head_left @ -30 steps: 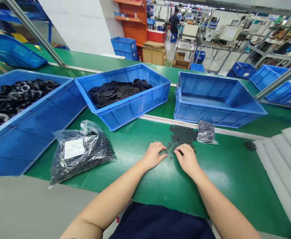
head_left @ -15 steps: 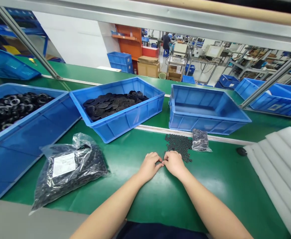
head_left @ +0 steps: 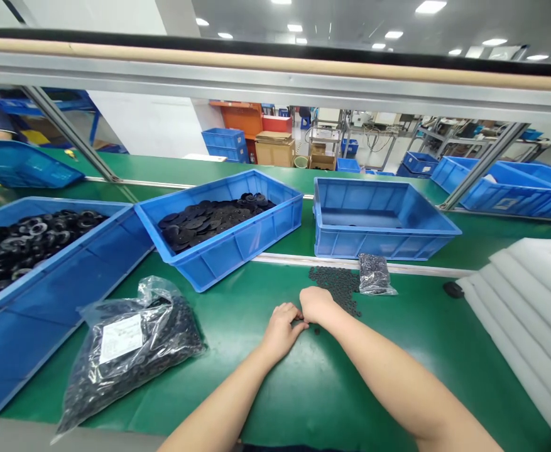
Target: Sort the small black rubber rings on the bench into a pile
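Over the green mat, my left hand [head_left: 282, 326] is bent into a pinch, thumb and fingertips close together at something small and dark that I cannot make out. My right hand [head_left: 316, 306] is curled closed against those fingertips, its back towards me, so whatever it grips is hidden. One small black piece [head_left: 317, 331] lies on the mat just below my right hand. Beyond that hand spreads a single layer of small black ring-like pieces [head_left: 336, 282]. A small clear bag of dark parts [head_left: 374, 274] lies at the right edge of this layer.
A large clear bag of black parts [head_left: 162, 345] lies at the left. Blue bins hold black rings [head_left: 81, 276] and black discs [head_left: 232, 242]; another blue bin [head_left: 383, 242] stands at the back right. White foam sheets [head_left: 524, 314] are stacked right, beside a black object [head_left: 453, 289].
My right hand has turned over and curled, rising slightly against my left fingertips. A small black piece now shows on the mat below it. The camera view has tilted up.
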`<action>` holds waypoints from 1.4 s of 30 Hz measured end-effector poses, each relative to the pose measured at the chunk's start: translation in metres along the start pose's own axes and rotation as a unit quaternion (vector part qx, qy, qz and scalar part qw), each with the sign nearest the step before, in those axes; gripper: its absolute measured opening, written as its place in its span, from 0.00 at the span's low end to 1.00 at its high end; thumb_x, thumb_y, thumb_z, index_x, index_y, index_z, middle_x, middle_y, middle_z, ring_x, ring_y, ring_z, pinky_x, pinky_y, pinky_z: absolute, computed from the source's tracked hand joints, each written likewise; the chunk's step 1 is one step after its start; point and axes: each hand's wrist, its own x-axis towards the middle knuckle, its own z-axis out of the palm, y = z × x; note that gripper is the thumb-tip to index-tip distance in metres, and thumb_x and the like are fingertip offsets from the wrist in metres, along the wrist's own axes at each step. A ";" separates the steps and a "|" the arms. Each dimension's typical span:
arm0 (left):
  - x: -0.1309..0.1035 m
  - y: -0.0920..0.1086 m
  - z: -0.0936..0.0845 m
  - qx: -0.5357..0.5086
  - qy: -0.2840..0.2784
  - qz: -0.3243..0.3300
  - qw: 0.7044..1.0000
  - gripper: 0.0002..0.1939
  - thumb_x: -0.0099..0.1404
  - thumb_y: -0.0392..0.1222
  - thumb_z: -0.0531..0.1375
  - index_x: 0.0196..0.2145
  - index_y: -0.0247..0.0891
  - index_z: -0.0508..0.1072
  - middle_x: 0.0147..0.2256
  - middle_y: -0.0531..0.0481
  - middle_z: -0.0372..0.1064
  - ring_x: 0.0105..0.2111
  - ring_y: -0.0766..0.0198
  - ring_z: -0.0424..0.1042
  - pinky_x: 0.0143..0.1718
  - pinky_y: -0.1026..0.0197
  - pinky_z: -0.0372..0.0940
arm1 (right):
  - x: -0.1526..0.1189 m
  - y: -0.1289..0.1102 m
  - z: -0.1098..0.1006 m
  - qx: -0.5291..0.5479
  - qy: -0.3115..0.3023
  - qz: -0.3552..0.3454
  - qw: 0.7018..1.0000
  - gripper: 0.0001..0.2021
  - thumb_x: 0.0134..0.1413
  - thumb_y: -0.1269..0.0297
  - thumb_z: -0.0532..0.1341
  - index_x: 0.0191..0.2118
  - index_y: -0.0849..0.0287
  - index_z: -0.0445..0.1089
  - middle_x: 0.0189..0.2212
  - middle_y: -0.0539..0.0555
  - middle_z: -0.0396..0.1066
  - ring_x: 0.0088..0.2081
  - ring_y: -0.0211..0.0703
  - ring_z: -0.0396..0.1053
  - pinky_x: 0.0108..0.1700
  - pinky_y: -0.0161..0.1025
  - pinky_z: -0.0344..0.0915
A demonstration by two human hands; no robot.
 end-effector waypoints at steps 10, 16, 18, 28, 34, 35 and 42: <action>0.001 -0.002 -0.002 -0.026 -0.030 -0.020 0.999 0.12 0.57 0.39 0.72 0.36 0.38 0.75 0.35 0.50 0.73 0.39 0.58 0.71 0.43 0.56 0.61 | -0.019 0.058 0.007 0.137 0.119 -0.111 0.977 0.08 0.59 0.66 0.61 0.34 0.55 0.79 0.36 0.53 0.79 0.40 0.42 0.74 0.45 0.36 0.65; -0.002 -0.001 -0.005 -0.056 -0.003 -0.004 0.998 0.08 0.61 0.40 0.69 0.36 0.38 0.74 0.34 0.50 0.73 0.38 0.60 0.71 0.43 0.56 0.62 | 0.002 0.166 -0.074 0.033 0.468 -0.006 0.883 0.24 0.57 0.51 0.62 0.54 0.63 0.72 0.56 0.67 0.67 0.56 0.62 0.62 0.55 0.55 0.58; -0.002 0.001 -0.006 -0.065 0.012 0.002 0.998 0.07 0.64 0.42 0.66 0.36 0.38 0.74 0.33 0.49 0.73 0.37 0.60 0.71 0.42 0.56 0.63 | 0.013 0.207 -0.101 -0.023 0.489 0.028 0.871 0.37 0.52 0.44 0.65 0.62 0.64 0.63 0.63 0.71 0.58 0.61 0.66 0.57 0.57 0.58 0.55; -0.002 0.014 -0.013 -0.051 0.117 0.038 0.991 0.07 0.70 0.45 0.58 0.38 0.40 0.73 0.33 0.47 0.72 0.34 0.61 0.72 0.37 0.57 0.69 | 0.005 0.244 -0.090 -0.166 0.335 0.108 0.921 0.11 0.61 0.60 0.59 0.35 0.62 0.75 0.35 0.63 0.77 0.39 0.53 0.72 0.41 0.46 0.55; 0.051 0.093 -0.048 -0.033 0.136 0.193 0.971 0.10 0.69 0.41 0.58 0.48 0.43 0.71 0.44 0.43 0.72 0.46 0.55 0.73 0.48 0.51 0.70 | -0.033 0.240 -0.028 -0.096 0.381 0.033 0.919 0.07 0.57 0.66 0.61 0.37 0.62 0.76 0.40 0.63 0.78 0.43 0.54 0.71 0.46 0.47 0.56; 0.073 0.108 -0.049 -0.025 0.126 0.203 0.971 0.11 0.69 0.42 0.58 0.49 0.43 0.70 0.45 0.42 0.72 0.48 0.54 0.72 0.51 0.49 0.69 | -0.038 0.239 -0.023 -0.076 0.391 0.022 0.917 0.09 0.58 0.63 0.62 0.39 0.61 0.76 0.42 0.63 0.78 0.45 0.55 0.70 0.47 0.48 0.56; 0.239 0.136 -0.002 0.105 -0.039 -0.061 0.992 0.46 0.51 0.50 0.72 0.62 0.35 0.57 0.59 0.28 0.58 0.59 0.37 0.63 0.56 0.41 0.62 | -0.042 0.251 -0.046 0.101 0.362 -0.010 0.927 0.20 0.69 0.56 0.49 0.55 0.60 0.72 0.51 0.62 0.74 0.52 0.52 0.71 0.54 0.47 0.61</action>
